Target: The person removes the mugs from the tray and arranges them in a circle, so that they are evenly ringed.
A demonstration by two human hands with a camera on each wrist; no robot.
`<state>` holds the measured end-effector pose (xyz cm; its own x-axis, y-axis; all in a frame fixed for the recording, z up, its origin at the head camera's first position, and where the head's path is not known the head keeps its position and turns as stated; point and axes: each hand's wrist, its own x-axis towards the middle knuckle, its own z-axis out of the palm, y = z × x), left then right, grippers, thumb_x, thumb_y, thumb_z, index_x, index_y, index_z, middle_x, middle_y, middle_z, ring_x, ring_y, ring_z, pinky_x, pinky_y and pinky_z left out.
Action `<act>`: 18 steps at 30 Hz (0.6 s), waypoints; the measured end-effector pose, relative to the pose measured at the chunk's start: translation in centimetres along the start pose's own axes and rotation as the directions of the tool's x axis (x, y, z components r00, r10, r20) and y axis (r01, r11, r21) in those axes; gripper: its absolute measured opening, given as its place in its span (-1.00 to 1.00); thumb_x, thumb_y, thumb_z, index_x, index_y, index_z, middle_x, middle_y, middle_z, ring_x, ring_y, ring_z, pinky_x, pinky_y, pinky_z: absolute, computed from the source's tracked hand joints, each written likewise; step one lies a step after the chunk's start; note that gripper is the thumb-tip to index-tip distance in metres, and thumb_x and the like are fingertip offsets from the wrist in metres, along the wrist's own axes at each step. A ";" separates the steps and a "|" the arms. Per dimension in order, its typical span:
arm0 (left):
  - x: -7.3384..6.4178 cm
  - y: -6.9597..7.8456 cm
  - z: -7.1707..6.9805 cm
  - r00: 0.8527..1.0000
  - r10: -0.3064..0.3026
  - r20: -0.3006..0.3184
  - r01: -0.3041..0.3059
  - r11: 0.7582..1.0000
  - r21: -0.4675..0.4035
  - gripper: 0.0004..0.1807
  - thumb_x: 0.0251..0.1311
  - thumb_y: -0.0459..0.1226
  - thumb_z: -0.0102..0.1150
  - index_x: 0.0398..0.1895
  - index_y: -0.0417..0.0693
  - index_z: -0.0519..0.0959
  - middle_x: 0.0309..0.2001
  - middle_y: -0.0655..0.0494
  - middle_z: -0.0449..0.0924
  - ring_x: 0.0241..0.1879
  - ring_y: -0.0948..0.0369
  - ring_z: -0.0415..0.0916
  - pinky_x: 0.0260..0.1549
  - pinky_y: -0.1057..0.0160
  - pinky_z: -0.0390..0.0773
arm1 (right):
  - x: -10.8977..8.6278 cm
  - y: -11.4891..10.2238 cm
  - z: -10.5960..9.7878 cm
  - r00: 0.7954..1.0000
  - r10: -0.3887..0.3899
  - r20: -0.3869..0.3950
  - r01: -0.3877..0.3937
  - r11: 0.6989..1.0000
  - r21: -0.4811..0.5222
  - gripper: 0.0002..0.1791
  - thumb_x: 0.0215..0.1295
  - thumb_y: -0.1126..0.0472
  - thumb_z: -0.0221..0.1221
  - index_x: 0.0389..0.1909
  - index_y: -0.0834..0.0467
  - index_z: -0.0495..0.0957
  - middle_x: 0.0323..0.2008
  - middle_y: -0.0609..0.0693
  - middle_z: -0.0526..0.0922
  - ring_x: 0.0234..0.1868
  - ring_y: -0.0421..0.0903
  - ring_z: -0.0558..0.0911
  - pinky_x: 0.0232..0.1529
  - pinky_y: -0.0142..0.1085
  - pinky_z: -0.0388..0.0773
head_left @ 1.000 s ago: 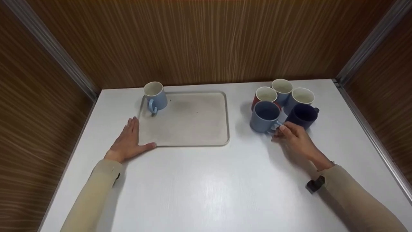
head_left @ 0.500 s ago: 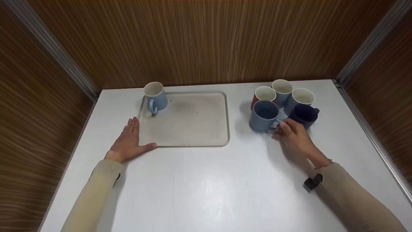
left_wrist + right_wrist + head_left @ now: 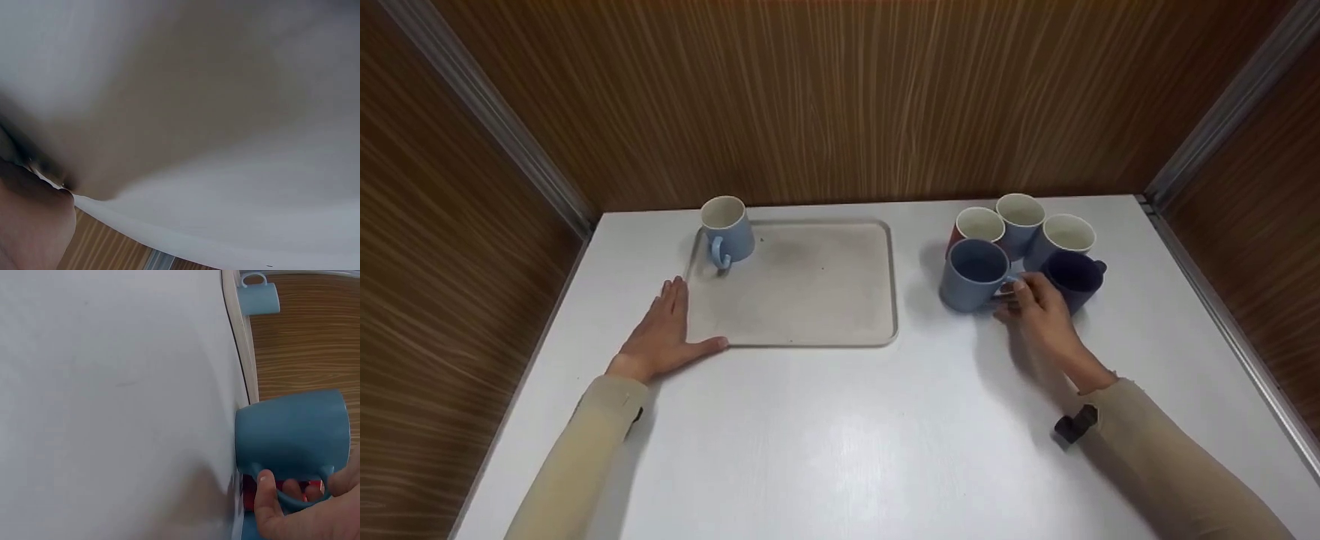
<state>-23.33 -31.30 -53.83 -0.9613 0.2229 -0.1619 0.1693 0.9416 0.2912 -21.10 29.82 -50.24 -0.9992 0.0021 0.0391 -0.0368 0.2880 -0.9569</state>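
A blue-grey mug (image 3: 971,283) stands at the front of a cluster of mugs on the right. My right hand (image 3: 1044,315) holds it by the handle; in the right wrist view the fingers curl through the handle of that same mug (image 3: 292,433). At the left, my left hand (image 3: 660,341) rests flat at the near-left corner of a pale tray (image 3: 802,300), its thumb along the front edge and fingers beside the left edge. A light blue mug (image 3: 731,236) with a white inside stands on the tray's far-left corner.
Behind the held mug are a red mug (image 3: 958,232), two blue mugs with white insides, one blue mug (image 3: 1018,232) at the back, and a dark navy mug (image 3: 1076,279) close to the right hand. Wood-grain panels (image 3: 840,105) wall the white table (image 3: 825,442) on three sides.
The right forearm has shifted slightly left, while the hand stays on the mug's handle. The mug has hardly moved, and the left hand keeps its place by the tray. The head view has tilted slightly.
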 end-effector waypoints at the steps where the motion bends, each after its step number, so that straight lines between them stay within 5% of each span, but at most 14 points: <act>1: 0.0 0.0 0.1 1.000 0.000 -0.001 0.000 1.000 0.002 0.57 0.13 0.66 -0.01 0.71 -0.34 -0.40 0.74 -0.29 -0.47 0.74 -0.20 -0.47 0.70 -0.21 -0.22 | 0.0 0.0 0.1 1.000 0.015 -0.006 -0.014 1.000 0.027 -0.58 0.78 0.19 -0.17 0.33 0.48 0.27 0.20 0.35 0.53 -0.01 -0.09 0.73 0.05 -0.32 0.76; 6: 0.0 0.1 0.1 1.000 0.002 0.002 -0.002 1.000 0.015 0.55 0.16 0.65 -0.02 0.71 -0.35 -0.40 0.74 -0.28 -0.48 0.74 -0.19 -0.47 0.71 -0.19 -0.23 | 0.0 -0.3 0.7 0.999 0.037 -0.027 -0.035 0.997 0.069 -0.53 0.77 0.21 -0.19 0.46 0.45 0.21 0.20 0.29 0.48 -0.12 -0.13 0.76 0.00 -0.27 0.77; 10: 0.0 0.1 0.0 1.000 0.000 0.003 0.000 1.000 0.017 0.56 0.15 0.65 -0.02 0.71 -0.35 -0.40 0.74 -0.28 -0.48 0.74 -0.18 -0.48 0.71 -0.18 -0.23 | -0.3 -1.0 0.9 0.997 -0.050 -0.067 0.047 0.998 -0.046 -0.50 0.74 0.26 -0.11 0.52 0.44 0.24 0.26 0.39 0.47 -0.22 -0.38 0.71 -0.08 -0.46 0.71; 18: -0.1 0.3 -0.1 1.000 0.003 0.001 -0.003 1.000 0.008 0.56 0.15 0.66 -0.02 0.71 -0.35 -0.39 0.74 -0.28 -0.47 0.74 -0.21 -0.46 0.70 -0.23 -0.21 | -0.4 -3.7 1.4 0.931 -0.280 -0.234 0.252 0.957 -0.143 -0.64 0.61 0.32 0.11 0.31 0.34 0.55 0.15 0.18 0.63 -0.24 -0.43 0.64 -0.18 -0.62 0.51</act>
<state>-23.25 -31.07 -53.65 -0.9608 0.2254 -0.1617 0.1735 0.9430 0.2839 -20.59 27.38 -47.14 -0.9168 0.1452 0.3720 -0.2854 0.4131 -0.8648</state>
